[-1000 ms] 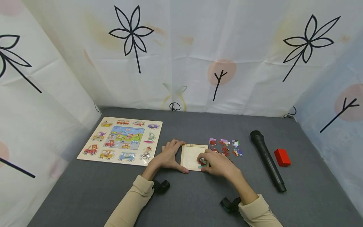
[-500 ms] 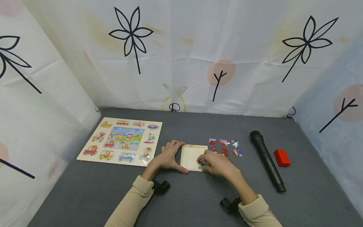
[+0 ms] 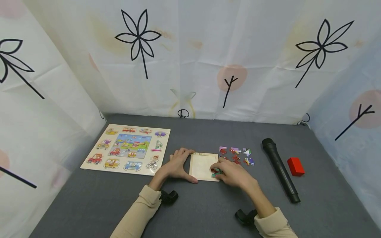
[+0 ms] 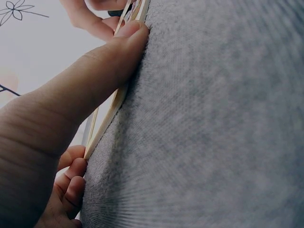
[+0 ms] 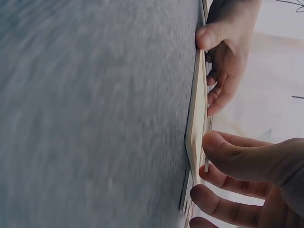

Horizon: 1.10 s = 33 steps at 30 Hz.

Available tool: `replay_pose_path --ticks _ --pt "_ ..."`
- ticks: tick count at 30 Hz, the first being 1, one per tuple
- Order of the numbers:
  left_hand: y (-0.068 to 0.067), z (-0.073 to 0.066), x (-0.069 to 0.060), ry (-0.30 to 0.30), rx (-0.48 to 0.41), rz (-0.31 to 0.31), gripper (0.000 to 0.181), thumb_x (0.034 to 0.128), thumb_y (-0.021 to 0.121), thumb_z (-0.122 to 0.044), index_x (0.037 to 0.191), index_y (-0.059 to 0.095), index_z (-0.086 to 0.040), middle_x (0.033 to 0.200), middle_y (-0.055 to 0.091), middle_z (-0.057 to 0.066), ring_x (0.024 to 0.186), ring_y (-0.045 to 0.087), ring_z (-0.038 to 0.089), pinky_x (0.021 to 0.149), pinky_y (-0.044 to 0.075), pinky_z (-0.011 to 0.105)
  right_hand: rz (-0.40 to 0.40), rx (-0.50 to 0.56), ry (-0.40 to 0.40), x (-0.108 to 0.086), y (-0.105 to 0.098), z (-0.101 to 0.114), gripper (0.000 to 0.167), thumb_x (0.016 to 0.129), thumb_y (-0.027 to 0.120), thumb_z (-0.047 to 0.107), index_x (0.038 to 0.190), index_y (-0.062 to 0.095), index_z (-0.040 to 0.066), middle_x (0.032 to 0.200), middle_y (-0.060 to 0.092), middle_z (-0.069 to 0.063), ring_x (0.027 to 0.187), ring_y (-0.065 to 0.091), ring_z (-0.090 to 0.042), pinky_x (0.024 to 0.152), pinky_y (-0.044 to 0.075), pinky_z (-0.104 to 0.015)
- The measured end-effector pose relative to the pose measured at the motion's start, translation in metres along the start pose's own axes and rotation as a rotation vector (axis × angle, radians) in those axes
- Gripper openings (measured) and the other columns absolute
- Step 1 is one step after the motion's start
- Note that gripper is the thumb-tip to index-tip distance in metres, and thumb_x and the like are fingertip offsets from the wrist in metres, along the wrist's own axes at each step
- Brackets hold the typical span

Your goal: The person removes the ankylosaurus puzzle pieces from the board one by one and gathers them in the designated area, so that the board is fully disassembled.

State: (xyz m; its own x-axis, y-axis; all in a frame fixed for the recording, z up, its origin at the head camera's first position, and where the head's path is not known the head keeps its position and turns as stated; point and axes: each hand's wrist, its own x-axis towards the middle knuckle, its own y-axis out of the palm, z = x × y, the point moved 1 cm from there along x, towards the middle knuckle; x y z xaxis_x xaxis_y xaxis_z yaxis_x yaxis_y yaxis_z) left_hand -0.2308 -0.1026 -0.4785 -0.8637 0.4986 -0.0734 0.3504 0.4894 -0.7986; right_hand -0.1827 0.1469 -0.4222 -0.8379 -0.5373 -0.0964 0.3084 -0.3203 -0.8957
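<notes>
My left hand [image 3: 177, 165] grips the left side of a small wooden puzzle tray [image 3: 202, 167], thumb at the near corner and fingers at the far one. In the left wrist view, the thumb [image 4: 102, 66] lies against the tray's edge. My right hand [image 3: 235, 173] is over the tray's near right corner, pinching a red and teal jigsaw piece [image 3: 215, 173]. The right wrist view shows the thin edge of this piece [image 5: 207, 164] between thumb and finger, raised off the tray floor. Several loose jigsaw pieces [image 3: 236, 160] lie behind the right hand, some partly hidden by it.
On the left lies a large picture puzzle board [image 3: 153, 152] with vehicles. A black microphone [image 3: 281, 170] and a red block [image 3: 296, 166] are on the right. White printed cloth [image 3: 202, 39] encloses the back and sides of the grey table [image 3: 196, 211].
My right hand has shifted slightly right and nearer to me, with the jigsaw piece still pinched. The left hand keeps its place on the tray. The head view has tilted a little.
</notes>
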Motion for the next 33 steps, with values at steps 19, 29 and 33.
replay_pose_path --ticks 19,29,33 --pt "-0.001 0.0 0.0 0.004 -0.004 -0.004 0.112 0.0626 0.094 -0.054 0.154 0.042 -0.017 0.144 0.045 0.011 0.126 0.04 0.03 0.092 0.03 0.044 -0.038 -0.048 0.108 -0.033 -0.025 -0.037 0.032 0.09 0.076 0.007 0.121 0.073 0.013 0.11 0.065 -0.006 0.084 0.058 -0.014 0.067 0.05 -0.037" --pt "0.0 0.001 0.001 0.016 -0.001 -0.006 0.113 0.0621 0.095 -0.054 0.154 0.041 -0.016 0.144 0.046 0.012 0.125 0.041 0.03 0.09 0.029 0.044 -0.01 -0.077 0.197 -0.048 -0.033 -0.061 0.033 0.088 0.077 0.006 0.12 0.073 0.013 0.11 0.065 -0.011 0.09 0.061 -0.023 0.071 0.053 -0.042" --pt "0.001 0.002 0.0 0.014 0.001 -0.003 0.113 0.0625 0.094 -0.054 0.154 0.041 -0.016 0.145 0.045 0.012 0.127 0.041 0.031 0.091 0.03 0.045 -0.013 -0.092 0.219 -0.052 -0.034 -0.07 0.032 0.087 0.078 0.006 0.118 0.073 0.011 0.112 0.065 -0.012 0.093 0.061 -0.023 0.074 0.054 -0.045"
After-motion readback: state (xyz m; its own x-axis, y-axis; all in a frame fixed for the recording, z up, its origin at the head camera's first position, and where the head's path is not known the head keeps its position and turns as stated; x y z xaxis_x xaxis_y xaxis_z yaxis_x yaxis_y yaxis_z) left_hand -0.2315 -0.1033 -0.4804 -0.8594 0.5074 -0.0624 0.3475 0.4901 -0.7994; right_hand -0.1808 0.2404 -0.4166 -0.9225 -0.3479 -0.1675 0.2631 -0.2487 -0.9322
